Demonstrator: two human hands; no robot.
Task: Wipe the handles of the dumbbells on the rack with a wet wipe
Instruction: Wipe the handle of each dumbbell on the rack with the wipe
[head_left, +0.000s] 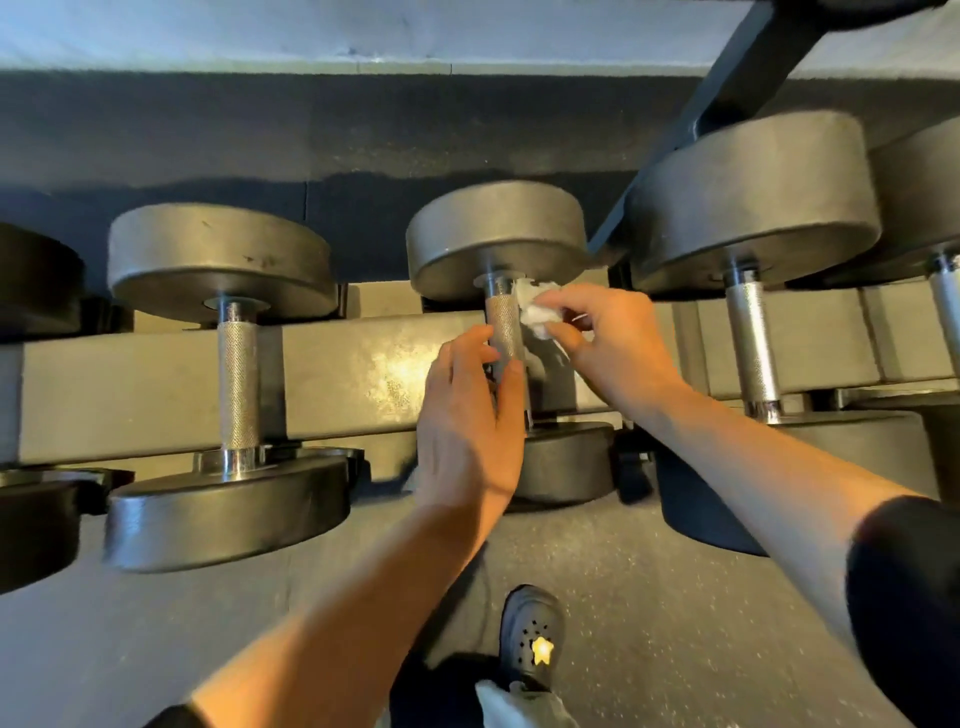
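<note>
**Two hands at the middle dumbbell, wipe against its handle**

Head view: I am looking down onto the rack (156, 384), a grey rail running from the left edge to the right edge, with dumbbells lying across it, one head beyond the rail and one on my side of it. My left hand (470, 431) reaches in at the middle dumbbell (496, 239); its fingers curl round the lower part of the knurled handle (503, 325), thumb on the right side, so it grips the bar. My right hand (605, 345) comes in from the right and pinches a crumpled white wet wipe (535, 312) between thumb and fingertips. The wipe sits at the upper part of that same handle, touching its right side just below the far head.

Toward the left end of the rail lies a second dumbbell (228, 260), its handle bare and well apart from both hands. Toward the right end lies a larger dumbbell (753, 202), also untouched, with another one partly cut off by the right edge. A dark slanted strut (727, 98) of the rack rises behind it toward the upper right corner.

Below the rail, on the speckled floor (675, 597), I see a dark shoe (532, 636) with a yellow star on it. A dark sleeve (904, 597) covers my right upper arm.
</note>
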